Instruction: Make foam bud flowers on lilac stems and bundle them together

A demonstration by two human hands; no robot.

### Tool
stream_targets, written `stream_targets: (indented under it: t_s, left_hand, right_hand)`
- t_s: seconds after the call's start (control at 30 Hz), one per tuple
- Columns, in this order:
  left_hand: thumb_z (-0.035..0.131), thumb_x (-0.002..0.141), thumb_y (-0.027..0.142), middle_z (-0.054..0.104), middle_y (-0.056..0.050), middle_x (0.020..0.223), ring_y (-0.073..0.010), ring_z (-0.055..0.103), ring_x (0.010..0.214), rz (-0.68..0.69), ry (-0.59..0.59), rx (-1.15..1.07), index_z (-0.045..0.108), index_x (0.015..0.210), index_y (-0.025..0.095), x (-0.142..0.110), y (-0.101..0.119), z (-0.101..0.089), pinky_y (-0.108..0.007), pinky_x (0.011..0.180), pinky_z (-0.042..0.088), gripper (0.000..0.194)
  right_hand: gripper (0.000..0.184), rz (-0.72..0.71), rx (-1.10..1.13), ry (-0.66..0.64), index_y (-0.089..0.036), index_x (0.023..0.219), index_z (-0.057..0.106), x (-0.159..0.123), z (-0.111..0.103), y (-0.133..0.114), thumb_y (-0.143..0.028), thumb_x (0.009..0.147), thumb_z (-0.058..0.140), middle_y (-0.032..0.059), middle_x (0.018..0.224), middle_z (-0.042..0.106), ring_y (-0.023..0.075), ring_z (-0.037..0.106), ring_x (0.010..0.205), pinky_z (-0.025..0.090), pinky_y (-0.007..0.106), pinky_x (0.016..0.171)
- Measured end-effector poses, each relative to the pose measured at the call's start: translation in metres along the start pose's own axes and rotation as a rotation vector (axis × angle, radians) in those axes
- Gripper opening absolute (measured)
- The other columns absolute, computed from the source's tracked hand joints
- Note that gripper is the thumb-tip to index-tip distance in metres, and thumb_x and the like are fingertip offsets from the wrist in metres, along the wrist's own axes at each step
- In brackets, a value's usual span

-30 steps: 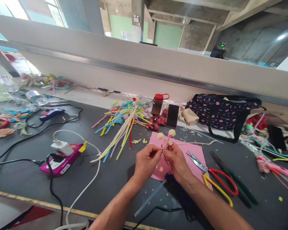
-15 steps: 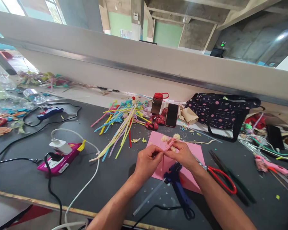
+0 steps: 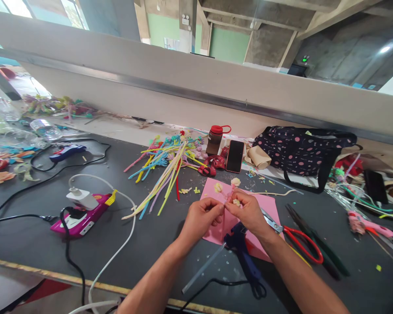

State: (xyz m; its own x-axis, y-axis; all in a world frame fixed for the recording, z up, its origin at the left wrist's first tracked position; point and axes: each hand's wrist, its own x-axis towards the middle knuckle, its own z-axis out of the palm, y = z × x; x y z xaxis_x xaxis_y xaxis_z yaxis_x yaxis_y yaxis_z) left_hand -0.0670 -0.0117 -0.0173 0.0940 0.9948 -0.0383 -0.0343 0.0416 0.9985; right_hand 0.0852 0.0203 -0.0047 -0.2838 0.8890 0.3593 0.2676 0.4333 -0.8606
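Observation:
My left hand (image 3: 200, 221) and my right hand (image 3: 249, 214) meet over a pink sheet (image 3: 269, 208), fingertips pinched close together. Between them is a small pink pipe-cleaner stem with cream, curled blossoms (image 3: 236, 182). Its pink stalk runs down below my left fingers; the spot where the fingertips meet is partly hidden. A dark blue glue gun (image 3: 245, 257) lies under my hands, its clear glue stick (image 3: 203, 268) pointing to the lower left. Beside my right wrist are red-handled scissors (image 3: 304, 245), partly covered by the forearm.
Dark-handled pliers (image 3: 329, 255) lie right of the scissors. A bundle of coloured pipe cleaners (image 3: 170, 170), a red-capped bottle (image 3: 214, 140), a phone (image 3: 235, 156) and a patterned bag (image 3: 301, 150) stand further back. At left, a magenta power strip (image 3: 85, 220) trails cables; a pink glue gun (image 3: 368, 224) lies far right.
The blossoms have spread apart and tilted, one now further left and lower, another higher. My right fingers have shifted slightly up the stem; both hands stay over the pink sheet.

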Motion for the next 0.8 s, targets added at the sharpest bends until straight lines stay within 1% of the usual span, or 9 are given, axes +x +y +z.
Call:
stream_targets:
  t_s: [0.07, 0.13, 0.2, 0.3, 0.4, 0.53, 0.7, 0.8]
  left_hand:
    - [0.061, 0.072, 0.038, 0.06, -0.001, 0.053, -0.0085, 0.052, 0.042, -0.139, -0.111, -0.177, 0.061, 0.066, 0.013, 0.0016, 0.0004, -0.0036, -0.019, 0.044, 0.04, 0.026]
    - [0.066, 0.068, 0.036, 0.062, -0.003, 0.055, -0.0082, 0.053, 0.042, -0.238, -0.172, -0.283, 0.06, 0.064, 0.011, 0.0031, 0.0003, -0.0073, -0.018, 0.043, 0.039, 0.025]
    - [0.07, 0.065, 0.031, 0.063, -0.002, 0.057, -0.008, 0.054, 0.042, -0.301, -0.204, -0.361, 0.059, 0.064, 0.012, 0.0042, -0.0004, -0.01, -0.017, 0.041, 0.038, 0.022]
    - [0.073, 0.06, 0.024, 0.06, 0.0, 0.052, -0.0066, 0.051, 0.039, -0.344, -0.23, -0.452, 0.056, 0.061, 0.012, 0.0049, -0.002, -0.0105, -0.017, 0.04, 0.036, 0.021]
    - [0.073, 0.058, 0.022, 0.055, 0.002, 0.047, -0.0054, 0.047, 0.036, -0.35, -0.228, -0.491, 0.055, 0.06, 0.013, 0.0045, -0.0036, -0.0076, -0.016, 0.038, 0.033, 0.021]
    - [0.071, 0.059, 0.021, 0.052, 0.004, 0.048, -0.0036, 0.043, 0.036, -0.307, -0.175, -0.505, 0.053, 0.06, 0.014, 0.0035, -0.0053, -0.0039, -0.015, 0.036, 0.027, 0.02]
    - [0.069, 0.059, 0.021, 0.047, 0.006, 0.046, -0.0019, 0.035, 0.036, -0.242, -0.119, -0.501, 0.05, 0.06, 0.014, 0.0027, -0.0042, -0.0024, -0.016, 0.037, 0.022, 0.02]
    - [0.069, 0.06, 0.022, 0.043, 0.008, 0.046, -0.0016, 0.03, 0.037, -0.166, -0.066, -0.443, 0.051, 0.061, 0.014, 0.0021, -0.002, -0.0025, -0.016, 0.038, 0.02, 0.02]
  right_hand:
    - [0.014, -0.028, 0.009, -0.02, -0.019, 0.056, 0.052, -0.0001, -0.0008, -0.0002, -0.015, 0.068, 0.059, -0.0026, 0.061, 0.049, 0.0134, 0.045, 0.061, 0.035, 0.025, 0.059]
    - [0.012, -0.046, 0.021, -0.048, -0.02, 0.058, 0.054, -0.0005, -0.0013, -0.001, -0.014, 0.068, 0.059, -0.0024, 0.062, 0.051, 0.0137, 0.047, 0.062, 0.036, 0.025, 0.061]
    - [0.013, -0.051, 0.03, -0.071, -0.019, 0.059, 0.054, -0.0011, -0.0014, -0.0026, -0.013, 0.068, 0.059, -0.0026, 0.062, 0.051, 0.0132, 0.046, 0.061, 0.035, 0.025, 0.059]
    - [0.013, -0.054, 0.033, -0.093, -0.02, 0.059, 0.054, -0.0021, -0.002, -0.0058, -0.012, 0.068, 0.059, -0.0027, 0.061, 0.05, 0.0127, 0.046, 0.06, 0.035, 0.025, 0.058]
    - [0.012, -0.078, 0.03, -0.105, -0.02, 0.06, 0.055, -0.0022, -0.0034, -0.0071, -0.013, 0.069, 0.058, -0.0023, 0.062, 0.052, 0.0132, 0.047, 0.061, 0.037, 0.026, 0.06]
    - [0.011, -0.105, 0.039, -0.093, -0.02, 0.06, 0.056, -0.0013, -0.0034, -0.004, -0.015, 0.069, 0.06, -0.0017, 0.064, 0.054, 0.0143, 0.048, 0.064, 0.037, 0.027, 0.062]
    - [0.011, -0.066, 0.079, -0.087, -0.021, 0.061, 0.056, -0.0008, -0.0004, -0.0024, -0.016, 0.07, 0.06, -0.002, 0.064, 0.054, 0.0146, 0.049, 0.064, 0.037, 0.027, 0.063]
    - [0.008, -0.048, 0.092, -0.106, -0.02, 0.063, 0.059, -0.0002, -0.0005, -0.0014, -0.018, 0.071, 0.061, -0.0015, 0.066, 0.055, 0.0151, 0.05, 0.066, 0.037, 0.027, 0.064]
